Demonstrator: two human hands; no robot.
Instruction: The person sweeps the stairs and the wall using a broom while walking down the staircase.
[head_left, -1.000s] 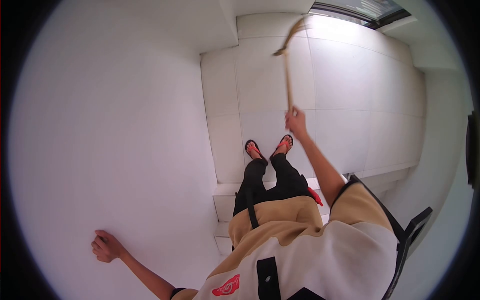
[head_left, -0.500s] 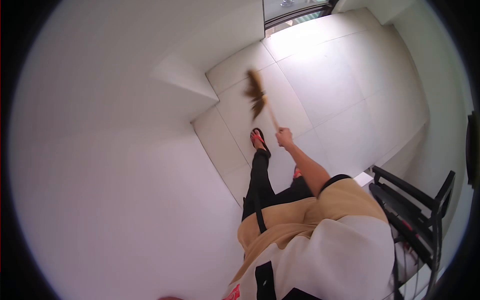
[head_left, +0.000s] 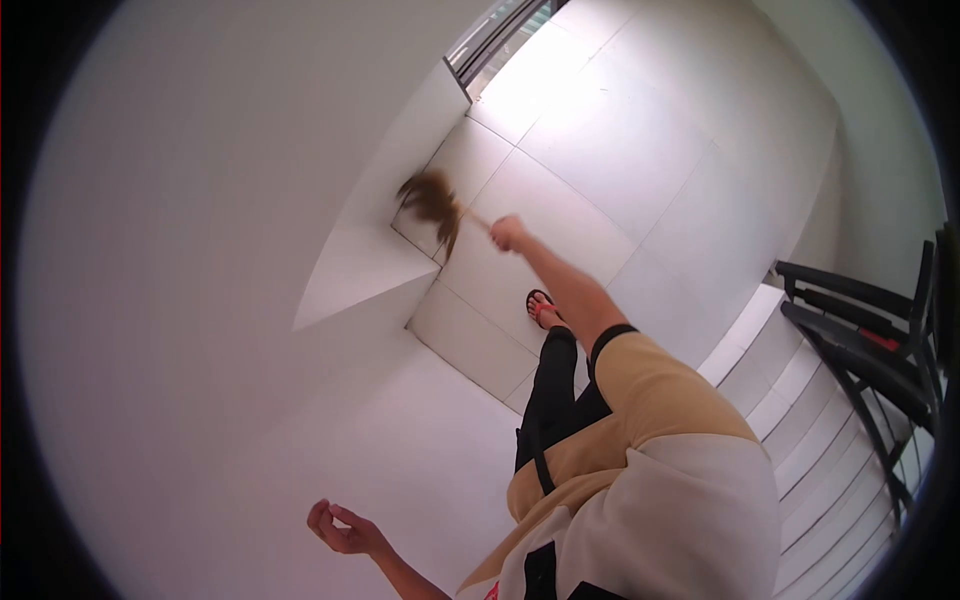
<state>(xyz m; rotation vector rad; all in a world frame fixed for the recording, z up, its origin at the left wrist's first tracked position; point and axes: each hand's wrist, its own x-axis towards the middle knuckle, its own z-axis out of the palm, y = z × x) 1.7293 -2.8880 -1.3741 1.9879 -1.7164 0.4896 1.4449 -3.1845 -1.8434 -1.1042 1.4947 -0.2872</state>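
Note:
My right hand is closed round the short pale handle of a broom. The broom's brown bristle head is blurred and fans out over the floor tiles in the recess by the wall's corner. Low in the view, my left hand hangs in front of the white wall, its fingers loosely curled with the thumb apart. Nothing shows in it.
Pale floor tiles spread ahead, up to a dark-framed opening at the top. A white wall with a jutting corner runs on the left. Stairs with a black railing drop away on the right. My sandalled foot stands near the broom.
The broom and my right hand have moved left, towards the recess by the wall. My left hand has come into view at the bottom. More of the stairs shows on the right.

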